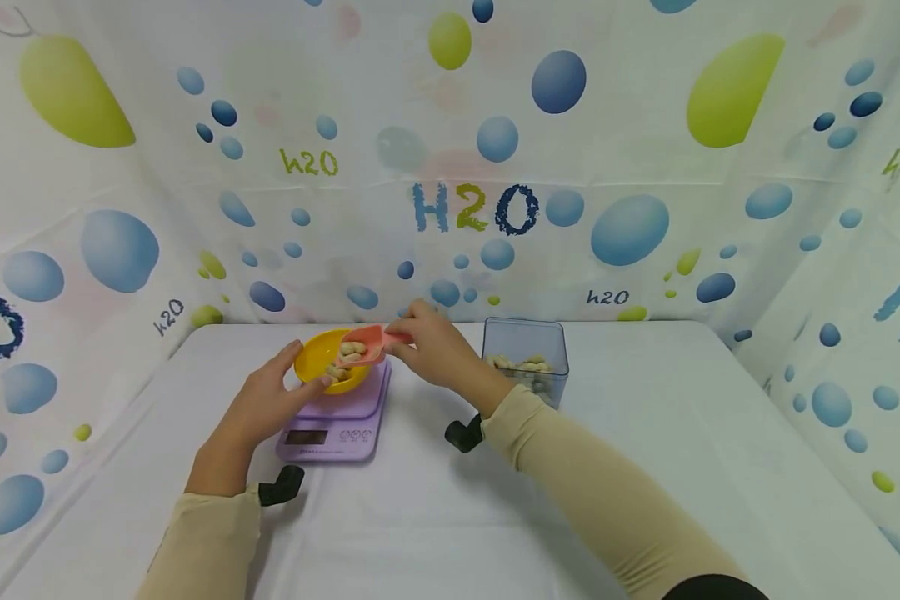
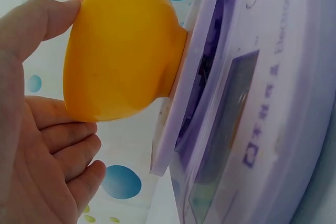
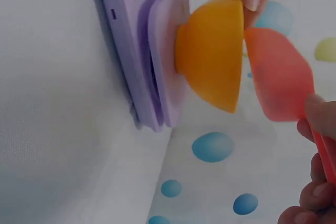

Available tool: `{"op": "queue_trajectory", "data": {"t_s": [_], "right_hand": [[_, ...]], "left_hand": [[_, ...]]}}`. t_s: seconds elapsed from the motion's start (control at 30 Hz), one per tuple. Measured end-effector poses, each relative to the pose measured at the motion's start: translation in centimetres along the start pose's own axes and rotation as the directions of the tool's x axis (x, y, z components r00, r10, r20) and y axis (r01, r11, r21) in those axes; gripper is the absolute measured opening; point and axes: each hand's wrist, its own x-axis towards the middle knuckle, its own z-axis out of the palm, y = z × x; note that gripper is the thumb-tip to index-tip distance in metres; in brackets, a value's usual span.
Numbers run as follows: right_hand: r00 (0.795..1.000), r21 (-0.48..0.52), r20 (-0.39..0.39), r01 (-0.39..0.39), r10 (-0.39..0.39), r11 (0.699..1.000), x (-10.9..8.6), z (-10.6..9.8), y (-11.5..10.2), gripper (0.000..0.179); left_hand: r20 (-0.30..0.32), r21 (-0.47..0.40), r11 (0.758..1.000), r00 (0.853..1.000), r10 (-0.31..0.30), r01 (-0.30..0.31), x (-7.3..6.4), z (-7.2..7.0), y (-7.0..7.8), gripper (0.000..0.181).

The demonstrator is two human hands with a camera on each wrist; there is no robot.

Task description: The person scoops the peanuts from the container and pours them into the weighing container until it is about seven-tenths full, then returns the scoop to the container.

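Two hands, one bowl, one scoop, one scale, one bin. Left hand [image 1: 258, 408] holds the one yellow bowl [image 1: 309, 358] by its rim, thumb on one side, fingers on the other. Bowl sits upright on the platform of the one purple scale [image 1: 330, 442], dark display toward the person. Right hand [image 1: 438, 346] pinches the handle of the one pink scoop [image 1: 373, 344], its head tilted over the bowl's right side; can't tell if it touches the rim. Peanuts in three places: a few in the scoop [image 1: 353, 350], a few in the bowl [image 1: 337, 372], more in the bin; overlapping, no exact count. One clear, square-mouthed bin [image 1: 523, 337] stands on the white table [image 1: 645, 425], right of the scale and well apart from it, partly behind the right forearm. Two beige sleeves [image 1: 206, 542], two black pieces [image 1: 281, 486], one by each wrist. One bubble-print backdrop [image 1: 360, 100] behind.
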Motion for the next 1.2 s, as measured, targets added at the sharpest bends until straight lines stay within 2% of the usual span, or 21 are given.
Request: {"op": "queue_trajectory", "data": {"t_s": [0.1, 0.2, 0.27, 0.33, 0.43, 0.53, 0.8, 1.0, 1.13, 1.2], "right_hand": [[0.999, -0.115, -0.023, 0.046, -0.049, 0.992, -0.2, 0.2, -0.7, 0.035], [0.988, -0.259, -0.054, 0.127, -0.145, 0.957, -0.3, 0.4, -1.1, 0.028], [0.97, -0.383, -0.068, 0.189, -0.232, 0.904, -0.3, 0.6, -1.3, 0.024], [0.946, -0.49, -0.077, 0.24, -0.316, 0.838, -0.4, 0.7, -1.3, 0.023], [0.914, -0.596, -0.081, 0.276, -0.398, 0.754, -0.5, 0.7, -1.4, 0.025], [0.902, -0.625, -0.085, 0.282, -0.422, 0.728, -0.7, 0.4, -1.3, 0.026], [0.905, -0.628, -0.092, 0.27, -0.414, 0.73, -0.9, -0.1, -0.8, 0.026], [0.918, -0.574, -0.087, 0.272, -0.388, 0.773, -1.4, -0.7, -0.3, 0.025], [0.918, -0.559, -0.099, 0.268, -0.384, 0.784, -2.0, -2.0, 0.1, 0.026], [0.92, -0.543, -0.119, 0.254, -0.373, 0.8, -2.5, -3.0, 0.5, 0.025]], "left_hand": [[0.002, -0.005, 1.0, 1.0, 0.002, -0.002, 0.0, 0.1, 0.1, 0.097], [-0.002, -0.01, 1.0, 1.0, 0.009, -0.009, 0.1, 0.2, 0.0, 0.098], [-0.002, -0.017, 1.0, 1.0, 0.01, -0.01, 0.1, 0.3, 0.0, 0.098], [-0.004, -0.022, 1.0, 1.0, 0.011, -0.011, 0.2, 0.3, 0.0, 0.099], [-0.001, -0.024, 1.0, 1.0, 0.005, -0.005, 0.2, 0.4, 0.1, 0.101], [0.001, -0.02, 1.0, 1.0, 0.004, -0.004, 0.2, 0.4, 0.2, 0.102], [-0.011, -0.015, 1.0, 1.0, 0.021, -0.021, 0.1, 0.3, 0.2, 0.1], [-0.004, -0.011, 1.0, 1.0, 0.006, -0.006, 0.1, 0.4, 0.2, 0.1], [0.0, -0.008, 1.0, 1.0, -0.009, 0.009, 0.0, 0.3, 0.2, 0.1], [-0.001, -0.007, 1.0, 1.0, -0.01, 0.01, -0.1, 0.1, 0.1, 0.1]]}}
